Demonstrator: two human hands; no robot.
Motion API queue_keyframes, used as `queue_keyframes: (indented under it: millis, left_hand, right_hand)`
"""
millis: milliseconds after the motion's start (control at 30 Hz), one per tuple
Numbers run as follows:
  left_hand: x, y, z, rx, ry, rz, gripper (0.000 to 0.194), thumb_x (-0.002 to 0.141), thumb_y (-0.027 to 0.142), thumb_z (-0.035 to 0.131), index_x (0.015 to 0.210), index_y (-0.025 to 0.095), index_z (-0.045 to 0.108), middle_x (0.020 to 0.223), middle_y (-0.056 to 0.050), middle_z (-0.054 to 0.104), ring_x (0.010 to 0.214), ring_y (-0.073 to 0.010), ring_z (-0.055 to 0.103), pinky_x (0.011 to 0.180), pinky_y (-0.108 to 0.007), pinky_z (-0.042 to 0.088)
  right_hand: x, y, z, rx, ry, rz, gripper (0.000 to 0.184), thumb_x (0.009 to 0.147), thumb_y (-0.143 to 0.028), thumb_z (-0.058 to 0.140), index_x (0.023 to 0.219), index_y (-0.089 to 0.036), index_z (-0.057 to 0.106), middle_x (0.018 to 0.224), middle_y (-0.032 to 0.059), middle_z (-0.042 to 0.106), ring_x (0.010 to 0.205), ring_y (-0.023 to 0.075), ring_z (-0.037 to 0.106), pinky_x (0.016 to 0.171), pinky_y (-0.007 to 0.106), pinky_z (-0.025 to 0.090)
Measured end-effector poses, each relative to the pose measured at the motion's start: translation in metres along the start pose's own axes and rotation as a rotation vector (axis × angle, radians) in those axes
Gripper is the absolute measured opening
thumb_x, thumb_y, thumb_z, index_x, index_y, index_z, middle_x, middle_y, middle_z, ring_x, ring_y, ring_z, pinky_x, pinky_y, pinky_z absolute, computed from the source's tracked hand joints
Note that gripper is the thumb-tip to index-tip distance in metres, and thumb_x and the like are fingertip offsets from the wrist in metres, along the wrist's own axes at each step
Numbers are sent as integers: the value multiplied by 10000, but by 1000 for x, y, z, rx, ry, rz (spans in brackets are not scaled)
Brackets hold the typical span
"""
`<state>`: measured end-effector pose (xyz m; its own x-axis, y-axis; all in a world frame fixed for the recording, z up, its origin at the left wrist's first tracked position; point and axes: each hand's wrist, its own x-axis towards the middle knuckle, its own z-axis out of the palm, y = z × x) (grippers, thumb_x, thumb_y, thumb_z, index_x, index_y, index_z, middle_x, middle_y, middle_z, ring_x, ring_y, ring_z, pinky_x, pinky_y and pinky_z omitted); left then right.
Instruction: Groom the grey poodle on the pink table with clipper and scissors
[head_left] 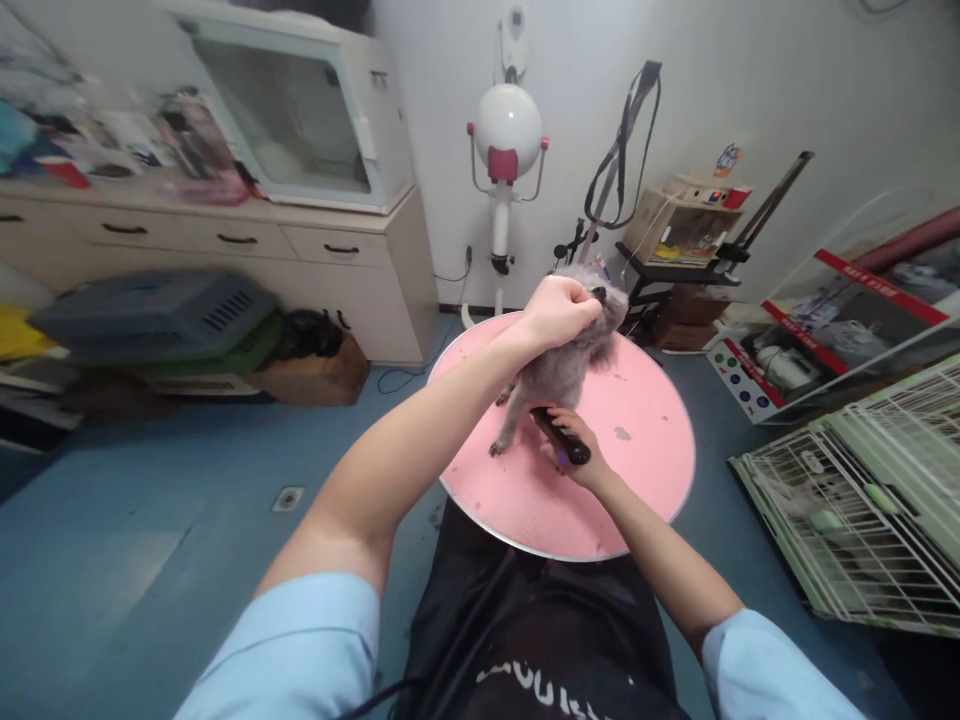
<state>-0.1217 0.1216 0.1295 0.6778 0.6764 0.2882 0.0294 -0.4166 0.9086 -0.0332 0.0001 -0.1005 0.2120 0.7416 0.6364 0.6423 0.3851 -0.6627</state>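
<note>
A small grey dog (555, 375) is on a round pink grooming table (645, 440). My left hand (564, 308) is closed on the dog's muzzle, right beside its dark nose. Lower down, my right hand (585, 455) grips a black hair clipper (561, 436). The clipper's front end is by the dog's lower chest and foreleg; whether it touches the coat I cannot tell. Part of the dog's head is hidden behind my left hand. A few tufts of cut grey fur (622, 433) lie on the pink top.
Behind the table stand a white dryer (508, 135) on a pole and a grooming arm with a black loop (622, 150). Cabinets (330, 250) carry a white glass-fronted box (300, 110) at left. A wire cage (847, 500) sits on the right, below a clear display case (832, 310).
</note>
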Motion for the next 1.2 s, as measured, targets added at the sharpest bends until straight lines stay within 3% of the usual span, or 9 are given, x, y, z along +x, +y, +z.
queue_keyframes:
  millis: [100, 267, 367, 433, 567, 733, 933, 1100, 1200]
  left_hand:
    - [-2, -2, 1, -2, 40, 1, 199, 690, 150, 552, 494, 145, 515, 482, 22, 463, 460, -58, 361, 477, -211, 272]
    - [-7, 0, 3, 16, 51, -10, 202, 687, 147, 558, 490, 152, 515, 483, 18, 479, 467, -64, 368, 471, -213, 267]
    - [-8, -2, 3, 18, 53, 22, 188, 671, 147, 554, 487, 155, 514, 497, 19, 486, 487, -69, 380, 485, -218, 287]
    - [-8, -4, 4, 16, 65, 47, 180, 665, 159, 556, 490, 155, 518, 506, 18, 489, 501, -74, 391, 497, -221, 303]
    - [-7, -5, 8, 4, 98, 55, 180, 663, 175, 561, 492, 159, 511, 516, 16, 496, 515, -81, 404, 505, -223, 313]
    - [-10, -6, 6, 5, 97, 25, 175, 669, 180, 566, 501, 161, 522, 506, 22, 487, 498, -76, 390, 487, -223, 297]
    - [-9, -9, 6, -11, 119, 44, 154, 658, 197, 569, 513, 157, 540, 527, 17, 522, 514, -85, 422, 489, -224, 311]
    - [-12, -8, 3, -14, 150, 27, 163, 649, 200, 576, 498, 158, 531, 506, 23, 506, 511, -83, 408, 490, -220, 298]
    - [-15, -9, -1, -9, 173, 5, 165, 646, 203, 576, 493, 158, 537, 500, 21, 510, 506, -84, 404, 487, -219, 293]
  right_hand:
    - [0, 2, -1, -25, 103, -3, 348, 751, -421, 763, 1003, -259, 585, 1145, 117, 711, 1084, 276, 685, 962, 477, 549]
    - [5, -12, 5, -43, -47, 83, 277, 779, -404, 718, 994, -259, 621, 1077, 102, 734, 987, 278, 718, 865, 463, 594]
    - [23, -33, -22, -13, 123, 77, 258, 802, -354, 699, 1023, -258, 606, 995, 85, 735, 896, 255, 725, 831, 445, 599]
    - [48, -46, -49, -51, 234, 14, 290, 782, -334, 726, 1026, -248, 595, 1056, 96, 715, 981, 265, 699, 895, 465, 569]
    - [84, -53, -78, -60, 47, 43, 244, 752, -322, 748, 940, -232, 622, 930, 53, 715, 807, 223, 697, 765, 393, 586]
    - [66, -47, -72, -84, -163, 144, 231, 733, -328, 751, 901, -216, 640, 794, 21, 710, 638, 183, 667, 629, 333, 571]
    - [94, -59, -93, -41, 101, -30, 253, 775, -373, 739, 957, -234, 633, 980, 67, 716, 906, 235, 688, 814, 394, 581]
    - [92, -47, -85, -27, -173, 31, 255, 734, -357, 758, 916, -225, 637, 876, 47, 726, 766, 218, 698, 701, 361, 589]
    - [91, -44, -91, 21, -161, 40, 270, 753, -400, 742, 923, -233, 616, 886, 48, 732, 778, 217, 699, 678, 350, 583]
